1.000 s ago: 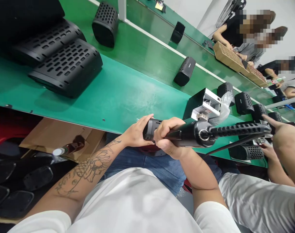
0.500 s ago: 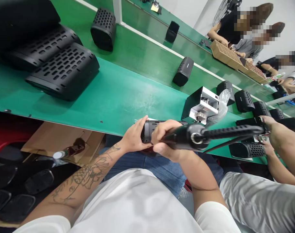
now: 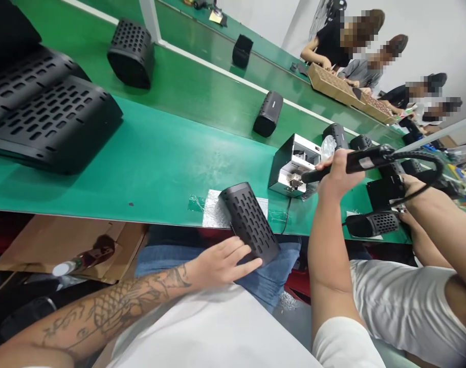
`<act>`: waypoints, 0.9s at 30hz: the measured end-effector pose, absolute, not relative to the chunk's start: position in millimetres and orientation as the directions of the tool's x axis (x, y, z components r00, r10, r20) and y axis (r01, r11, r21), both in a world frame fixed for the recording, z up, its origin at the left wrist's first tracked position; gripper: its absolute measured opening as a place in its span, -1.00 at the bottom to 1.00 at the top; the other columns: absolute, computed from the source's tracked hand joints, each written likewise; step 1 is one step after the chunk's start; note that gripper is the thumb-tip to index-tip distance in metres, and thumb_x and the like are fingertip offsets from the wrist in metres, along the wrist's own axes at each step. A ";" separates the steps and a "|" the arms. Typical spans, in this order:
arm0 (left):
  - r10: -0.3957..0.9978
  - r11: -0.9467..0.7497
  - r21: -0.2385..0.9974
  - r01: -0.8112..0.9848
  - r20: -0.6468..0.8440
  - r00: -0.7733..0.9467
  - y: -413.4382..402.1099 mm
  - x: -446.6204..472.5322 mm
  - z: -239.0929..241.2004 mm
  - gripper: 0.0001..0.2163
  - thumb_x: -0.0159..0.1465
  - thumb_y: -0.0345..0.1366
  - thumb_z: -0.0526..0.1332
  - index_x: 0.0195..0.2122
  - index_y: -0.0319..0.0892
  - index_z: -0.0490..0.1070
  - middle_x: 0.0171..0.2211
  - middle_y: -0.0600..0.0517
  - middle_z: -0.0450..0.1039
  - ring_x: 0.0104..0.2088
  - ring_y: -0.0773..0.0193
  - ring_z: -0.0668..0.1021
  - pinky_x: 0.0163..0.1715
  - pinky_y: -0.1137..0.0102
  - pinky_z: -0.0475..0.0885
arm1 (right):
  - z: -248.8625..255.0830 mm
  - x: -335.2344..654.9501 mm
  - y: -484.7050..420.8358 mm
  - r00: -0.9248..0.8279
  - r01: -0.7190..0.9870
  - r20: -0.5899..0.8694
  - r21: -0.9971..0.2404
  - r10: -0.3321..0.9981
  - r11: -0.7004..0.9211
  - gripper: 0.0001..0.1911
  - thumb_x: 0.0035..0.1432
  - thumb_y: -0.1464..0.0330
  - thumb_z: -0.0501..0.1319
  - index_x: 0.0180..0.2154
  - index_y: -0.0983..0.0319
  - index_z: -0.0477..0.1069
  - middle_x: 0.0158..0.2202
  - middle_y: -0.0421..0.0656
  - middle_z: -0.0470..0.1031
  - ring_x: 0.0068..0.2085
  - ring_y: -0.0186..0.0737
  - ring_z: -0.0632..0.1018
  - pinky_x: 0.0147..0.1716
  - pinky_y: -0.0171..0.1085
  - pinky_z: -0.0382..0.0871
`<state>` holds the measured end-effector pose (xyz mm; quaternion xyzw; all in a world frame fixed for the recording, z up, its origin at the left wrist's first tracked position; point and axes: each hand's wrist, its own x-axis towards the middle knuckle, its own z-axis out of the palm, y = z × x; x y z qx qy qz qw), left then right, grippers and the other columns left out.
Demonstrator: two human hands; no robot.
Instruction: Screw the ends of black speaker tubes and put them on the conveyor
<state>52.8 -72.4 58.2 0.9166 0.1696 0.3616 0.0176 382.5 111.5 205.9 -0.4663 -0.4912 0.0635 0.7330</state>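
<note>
My left hand (image 3: 222,261) rests on the near end of a black perforated speaker shell (image 3: 249,223), fingers laid along its side, steadying it. The shell leans from my lap onto a silvery pad (image 3: 213,209) at the table's front edge. My right hand (image 3: 337,180) is closed round a black electric screwdriver (image 3: 355,162) with a coiled cable, its tip at the small screw-feeder box (image 3: 292,166).
The green workbench (image 3: 159,153) carries large black perforated covers (image 3: 48,128) at the left and several small black speakers along the belt. A neighbour's arm (image 3: 440,220) works at the right. Other people sit at the far end by cardboard trays (image 3: 328,82).
My right hand left the speaker shell and swung the screwdriver right to the feeder box. The shell now lies tilted under my left hand, which shifted to its near end.
</note>
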 end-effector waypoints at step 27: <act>0.743 -0.656 0.135 0.743 -0.056 0.667 35.1 57.5 159.6 -0.05 0.42 0.09 0.46 0.75 -0.10 0.21 0.28 -0.38 0.55 0.15 -0.30 0.65 0.09 0.04 0.43 | 208.3 326.9 -1.4 0.186 -0.067 0.536 -0.829 0.824 0.555 -0.65 0.28 0.13 0.62 -0.29 0.09 0.51 -0.58 -0.38 0.52 -0.65 -0.31 0.51 -0.56 -0.27 0.57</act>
